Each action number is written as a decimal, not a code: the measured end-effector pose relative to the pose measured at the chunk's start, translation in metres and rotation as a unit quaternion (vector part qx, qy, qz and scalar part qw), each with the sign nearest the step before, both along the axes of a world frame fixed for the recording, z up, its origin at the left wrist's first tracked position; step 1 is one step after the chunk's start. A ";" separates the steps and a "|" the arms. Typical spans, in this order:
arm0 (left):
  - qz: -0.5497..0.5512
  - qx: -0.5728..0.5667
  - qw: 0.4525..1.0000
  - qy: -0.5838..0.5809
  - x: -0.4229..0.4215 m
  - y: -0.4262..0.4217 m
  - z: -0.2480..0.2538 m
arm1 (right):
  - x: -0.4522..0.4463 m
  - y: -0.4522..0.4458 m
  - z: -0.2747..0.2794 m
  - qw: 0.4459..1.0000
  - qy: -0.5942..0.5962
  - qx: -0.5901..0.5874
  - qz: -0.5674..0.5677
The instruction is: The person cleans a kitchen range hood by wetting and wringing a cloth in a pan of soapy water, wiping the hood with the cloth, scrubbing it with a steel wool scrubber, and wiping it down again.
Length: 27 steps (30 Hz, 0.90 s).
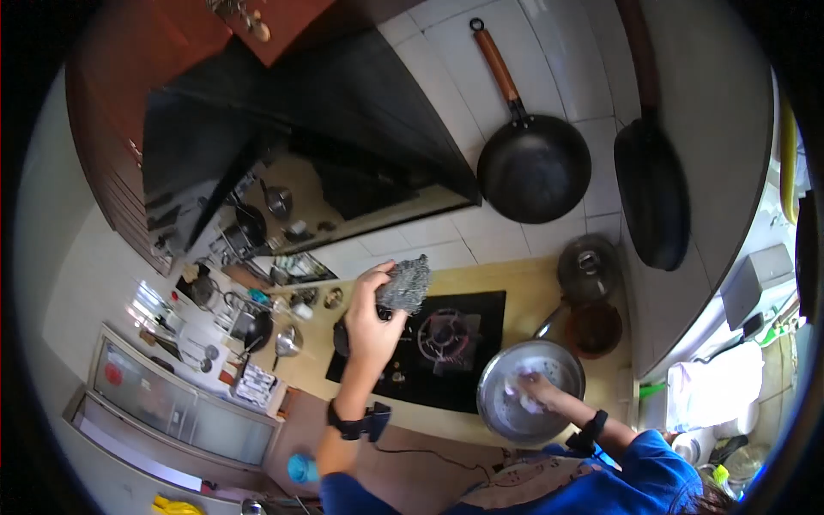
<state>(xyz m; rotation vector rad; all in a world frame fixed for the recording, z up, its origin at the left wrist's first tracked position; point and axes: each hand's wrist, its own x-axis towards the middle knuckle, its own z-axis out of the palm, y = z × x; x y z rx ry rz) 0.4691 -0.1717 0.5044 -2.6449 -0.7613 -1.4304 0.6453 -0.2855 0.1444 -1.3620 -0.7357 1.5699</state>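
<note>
Left grip: the left hand (369,322) pinches a grey, tangled steel-wool scrubber (406,285) between thumb and fingers, raised in front of the cooktop.
Right grip: the right hand (539,391) is down inside a round silver metal pan (493,403); can't tell if it's closed on anything. White stuff (530,403) around the fingers, foam or cloth unclear.
Pan: at the right side of the black glass cooktop (474,322), handle pointing up and away.
Tabletop: tan tabletop (515,276), carrying a brown round bowl (594,330) just beyond the pan, clear domed lid (589,268) behind that.
Wall: black frying pan with wooden handle (534,170) hangs on white tiles.
</note>
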 end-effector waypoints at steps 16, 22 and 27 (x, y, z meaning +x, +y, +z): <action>0.197 0.640 0.637 0.382 0.056 -0.071 0.304 | -0.013 -0.013 -0.036 0.992 0.112 -0.049 0.032; 0.193 0.556 0.713 0.381 0.038 -0.044 0.326 | -0.014 -0.020 -0.048 0.987 0.128 -0.066 0.067; 0.178 0.479 0.742 0.434 0.072 0.005 0.224 | -0.013 -0.026 -0.059 0.987 0.121 -0.068 0.076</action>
